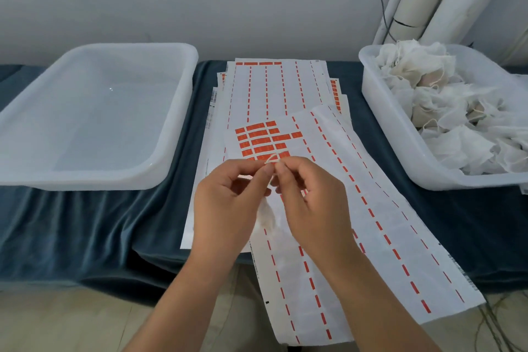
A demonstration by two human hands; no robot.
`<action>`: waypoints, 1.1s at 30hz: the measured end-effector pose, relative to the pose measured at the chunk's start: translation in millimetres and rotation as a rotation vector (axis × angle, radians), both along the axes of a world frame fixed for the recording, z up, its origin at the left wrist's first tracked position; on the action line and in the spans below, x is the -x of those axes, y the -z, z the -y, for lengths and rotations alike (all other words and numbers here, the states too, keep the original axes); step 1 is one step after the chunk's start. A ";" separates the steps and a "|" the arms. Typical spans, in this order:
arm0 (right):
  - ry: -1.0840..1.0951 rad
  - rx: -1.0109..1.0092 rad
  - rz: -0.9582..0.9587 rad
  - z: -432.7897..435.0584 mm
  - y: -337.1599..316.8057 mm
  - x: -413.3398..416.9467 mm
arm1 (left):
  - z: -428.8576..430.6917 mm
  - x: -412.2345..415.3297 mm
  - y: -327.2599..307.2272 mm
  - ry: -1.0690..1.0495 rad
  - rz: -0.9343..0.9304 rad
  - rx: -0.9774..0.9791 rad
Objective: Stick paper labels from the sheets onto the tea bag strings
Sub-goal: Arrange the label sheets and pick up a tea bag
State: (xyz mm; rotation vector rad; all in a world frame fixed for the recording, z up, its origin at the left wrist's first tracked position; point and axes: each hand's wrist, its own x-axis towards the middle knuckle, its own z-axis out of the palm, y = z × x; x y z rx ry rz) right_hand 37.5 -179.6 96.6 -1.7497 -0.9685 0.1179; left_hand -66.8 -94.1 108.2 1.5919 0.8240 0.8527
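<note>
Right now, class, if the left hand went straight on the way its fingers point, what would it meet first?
Probably the right hand, whose fingertips nearly touch those of the left hand where both pinch the tea bag string; depth unclear.

Left hand; right hand (both bare)

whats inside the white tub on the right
The right tub holds a heap of white gauzy tea bags. Its floor and any lower bags are covered by the heap.
</note>
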 end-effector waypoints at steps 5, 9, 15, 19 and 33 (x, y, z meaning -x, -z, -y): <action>0.019 -0.021 0.112 -2.5 -0.2 4.0 | -16.8 11.9 -17.2 -0.024 -0.071 -0.140; -0.029 0.012 0.002 1.3 2.4 -1.6 | -81.1 37.1 -56.8 -0.101 -0.072 -0.199; -0.029 0.156 -0.047 5.0 14.0 -5.9 | -224.2 32.1 -108.2 -0.226 -0.170 -0.245; -0.052 0.193 -0.027 5.2 18.2 -10.1 | -310.9 -6.1 -102.3 -0.241 -0.250 -0.200; 0.004 0.336 -0.088 13.3 -4.1 -59.2 | -419.1 -99.2 -1.3 -0.269 -0.368 0.014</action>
